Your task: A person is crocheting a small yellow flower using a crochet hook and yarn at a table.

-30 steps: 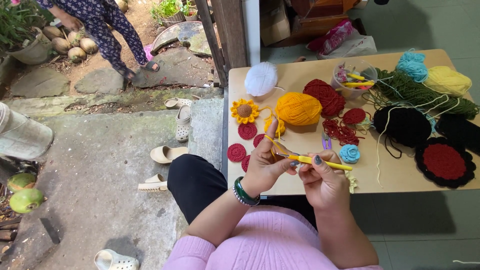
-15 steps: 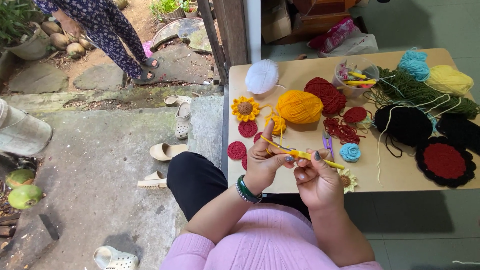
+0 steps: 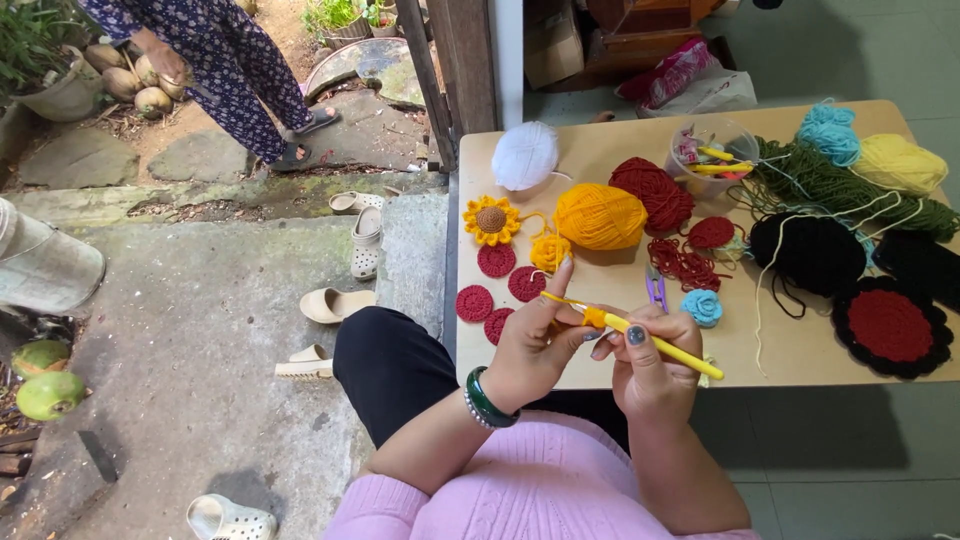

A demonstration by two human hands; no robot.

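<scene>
My right hand (image 3: 650,360) grips a yellow crochet hook (image 3: 660,342) that points left across the table's near edge. My left hand (image 3: 535,340), with a green bangle at the wrist, pinches a small piece of orange-yellow crochet work (image 3: 594,318) at the hook's tip, forefinger raised. A strand of yarn runs from it toward the orange-yellow yarn ball (image 3: 600,216) further back. Beside that ball lie a small yellow crocheted rose (image 3: 551,252) and a crocheted sunflower (image 3: 491,220).
The wooden table (image 3: 780,350) carries several red crocheted discs (image 3: 497,260), a blue rose (image 3: 703,307), purple snips (image 3: 656,289), white, red, black, green, blue and yellow yarn, a clear cup of hooks (image 3: 712,158) and a red-and-black mat (image 3: 890,325). Sandals lie on the concrete at left; another person (image 3: 215,60) stands there.
Both hands have shifted slightly toward the table edge while working the hook. The person at top left has stepped a little further left.
</scene>
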